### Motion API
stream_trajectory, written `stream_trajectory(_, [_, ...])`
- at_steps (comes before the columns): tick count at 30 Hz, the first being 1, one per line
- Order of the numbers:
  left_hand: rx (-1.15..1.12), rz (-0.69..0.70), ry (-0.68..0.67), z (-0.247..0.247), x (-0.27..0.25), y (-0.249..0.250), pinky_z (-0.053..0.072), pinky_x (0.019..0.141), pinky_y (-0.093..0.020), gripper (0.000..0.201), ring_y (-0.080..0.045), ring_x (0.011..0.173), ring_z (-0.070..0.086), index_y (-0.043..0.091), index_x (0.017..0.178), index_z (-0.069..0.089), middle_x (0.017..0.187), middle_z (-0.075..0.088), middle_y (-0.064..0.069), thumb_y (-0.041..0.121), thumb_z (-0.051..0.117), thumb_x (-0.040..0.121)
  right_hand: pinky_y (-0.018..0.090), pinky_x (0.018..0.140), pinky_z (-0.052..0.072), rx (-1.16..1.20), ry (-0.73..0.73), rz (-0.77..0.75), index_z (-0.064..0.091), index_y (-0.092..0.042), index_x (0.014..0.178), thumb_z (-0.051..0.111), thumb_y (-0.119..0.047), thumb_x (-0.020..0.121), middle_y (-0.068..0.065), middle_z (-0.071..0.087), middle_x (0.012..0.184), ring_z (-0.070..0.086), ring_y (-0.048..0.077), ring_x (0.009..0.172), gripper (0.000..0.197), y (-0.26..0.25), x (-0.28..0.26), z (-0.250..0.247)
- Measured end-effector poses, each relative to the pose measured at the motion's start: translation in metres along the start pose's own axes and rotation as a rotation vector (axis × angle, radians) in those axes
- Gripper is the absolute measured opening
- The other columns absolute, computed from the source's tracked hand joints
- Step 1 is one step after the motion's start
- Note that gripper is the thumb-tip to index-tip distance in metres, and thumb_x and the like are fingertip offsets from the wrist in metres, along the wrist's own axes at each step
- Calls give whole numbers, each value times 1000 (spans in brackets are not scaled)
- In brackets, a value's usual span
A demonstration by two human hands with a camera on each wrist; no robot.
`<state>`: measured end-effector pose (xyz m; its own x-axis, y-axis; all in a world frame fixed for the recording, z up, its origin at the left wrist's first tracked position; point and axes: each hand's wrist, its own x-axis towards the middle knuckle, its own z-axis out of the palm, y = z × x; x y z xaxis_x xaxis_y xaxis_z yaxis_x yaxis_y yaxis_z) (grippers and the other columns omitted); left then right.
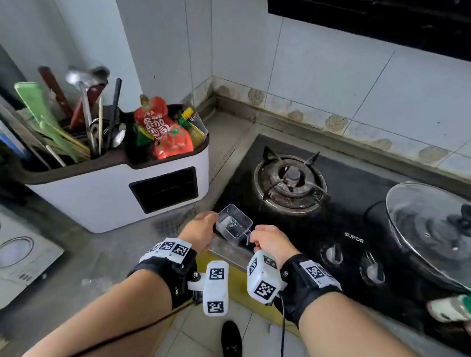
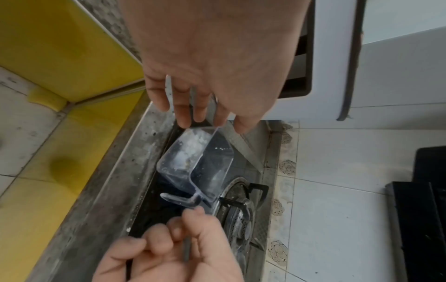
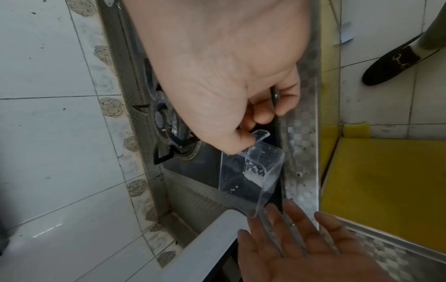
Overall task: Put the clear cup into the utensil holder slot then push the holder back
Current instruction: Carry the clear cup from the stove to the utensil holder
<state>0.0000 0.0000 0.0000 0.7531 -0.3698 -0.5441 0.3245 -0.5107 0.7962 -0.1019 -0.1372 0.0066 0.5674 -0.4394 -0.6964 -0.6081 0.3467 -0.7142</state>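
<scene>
The clear cup (image 1: 234, 223) is a small clear rectangular box with a tab handle and white residue inside, held just above the stove's front left corner. My right hand (image 1: 256, 235) pinches the handle (image 3: 259, 134) between thumb and finger. My left hand (image 1: 210, 225) lies against the cup's (image 2: 195, 164) other end, its fingers (image 3: 275, 213) straight. The white utensil holder (image 1: 108, 198) stands to the left of the hands on the counter. Its dark rectangular slot (image 1: 164, 189) faces me with nothing in it. The cup is a short way right of the slot.
Utensils (image 1: 84, 114) and sauce packets (image 1: 166, 133) fill the holder's top. The tiled wall is close behind it. A gas burner (image 1: 290, 180) and a pot with a glass lid (image 1: 435, 233) sit on the black stove on the right. A white appliance (image 1: 13, 250) is at the left edge.
</scene>
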Motion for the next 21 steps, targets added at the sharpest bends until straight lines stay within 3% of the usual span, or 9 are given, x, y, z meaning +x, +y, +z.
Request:
stream_trajectory(2, [-58, -43, 15, 2, 5, -4, 43, 76, -35, 38, -25, 88, 58, 19, 128, 56, 95, 64, -10, 33, 38, 97, 23, 44, 40, -67, 7, 4, 54, -15, 118, 60, -5, 83, 5, 54, 71, 44, 14, 51, 37, 2, 5, 4])
stream_trajectory(4, [-78, -63, 2, 3, 6, -7, 42, 74, -35, 36, -26, 84, 59, 22, 125, 56, 79, 58, -2, 35, 39, 95, 22, 44, 43, -98, -20, -1, 56, -13, 113, 63, -7, 84, 3, 57, 72, 49, 13, 54, 31, 5, 5, 6])
stream_trajectory(6, [-86, -79, -18, 2, 7, -8, 43, 74, -35, 35, -26, 83, 60, 25, 123, 55, 82, 60, -1, 39, 40, 95, 26, 52, 46, -98, -53, 13, 59, -12, 104, 64, -8, 84, 3, 58, 71, 52, 13, 58, 22, 6, 9, 12])
stream_trajectory(8, [-92, -75, -21, -1, 7, -6, 45, 75, -35, 34, -26, 84, 60, 26, 123, 54, 97, 62, -4, 41, 40, 96, 32, 61, 48, -87, -74, 11, 59, -13, 94, 64, -9, 84, 3, 57, 68, 52, 15, 59, 12, 4, 10, 17])
stream_trajectory(9, [-96, -73, -12, -3, 9, -7, 46, 75, -35, 34, -24, 85, 60, 26, 123, 53, 105, 62, -6, 41, 40, 96, 32, 61, 48, -89, -90, 8, 58, -14, 91, 64, -9, 84, 3, 56, 66, 51, 15, 57, 11, 2, 11, 21])
stream_trajectory(11, [-112, -72, 32, -13, 10, -9, 47, 74, -34, 38, -23, 86, 60, 22, 125, 53, 111, 62, -10, 43, 41, 96, 25, 49, 47, -92, -122, -4, 58, -14, 91, 65, -10, 84, 3, 55, 64, 49, 14, 53, 10, -3, 10, 31])
stream_trajectory(14, [-135, -96, 95, -34, 12, -12, 44, 67, -32, 40, -22, 79, 59, 18, 123, 53, 95, 65, -9, 44, 42, 95, 15, 37, 41, -84, -170, -21, 59, -13, 93, 65, -10, 86, 2, 53, 65, 47, 11, 50, 10, -13, 6, 49])
stream_trajectory(18, [-239, -143, 150, -56, 15, -16, 37, 71, -34, 36, -20, 62, 50, 19, 109, 62, 59, 66, 0, 46, 47, 91, 15, 38, 40, -59, -193, -38, 58, -14, 90, 66, -15, 87, 1, 51, 68, 42, 10, 50, 9, -19, 9, 79])
stream_trajectory(21, [-309, -143, 158, -66, 14, -13, 38, 72, -38, 26, -25, 79, 55, 22, 97, 64, 76, 64, -7, 43, 51, 91, 17, 42, 37, -51, -174, -42, 58, -15, 90, 67, -16, 86, -1, 51, 68, 40, 9, 49, 10, -25, 12, 96])
